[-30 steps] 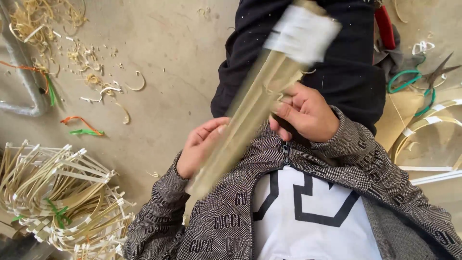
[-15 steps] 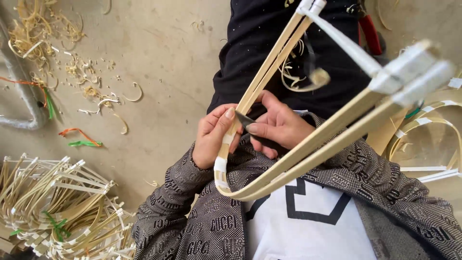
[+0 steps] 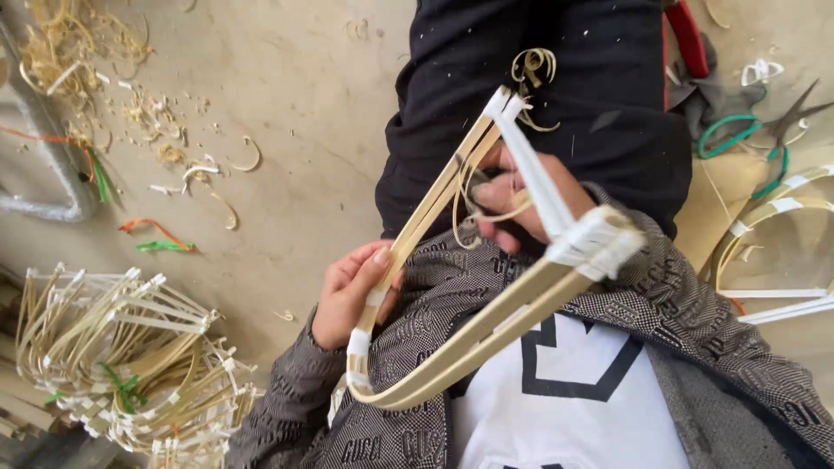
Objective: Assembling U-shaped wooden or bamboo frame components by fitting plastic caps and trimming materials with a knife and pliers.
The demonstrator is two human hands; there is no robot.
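Nearest the camera is the bent bamboo frame (image 3: 486,334), a loop of pale split strips bound with white tape at its corners; its curved bottom sits at about 6 o'clock in the view, over the patterned grey jacket (image 3: 695,313) and the white shirt front (image 3: 591,417), and its two arms rise toward 12 and 2 o'clock. The left hand (image 3: 347,291), at about 8 o'clock from the view's centre, is closed round the frame's left arm, thumb laid along the strip just above a white tape wrap. The right hand (image 3: 521,204), near the centre and a little toward 1 o'clock, grips the upper part of the same frame where the strips meet, with fingers curled over a thin loose shaving; part of that hand is hidden behind a taped strip. Beyond the hands lie the black trousers (image 3: 539,95), with a small curl of shaving on them at 12 o'clock. On the concrete floor (image 3: 287,113), a heap of finished taped frames (image 3: 130,365) lies at 8 o'clock, scattered shavings (image 3: 165,130) at 10 o'clock, scissors (image 3: 795,117) and a green cord (image 3: 738,139) at 2 o'clock, and further curved strips (image 3: 782,217) at 3 o'clock.
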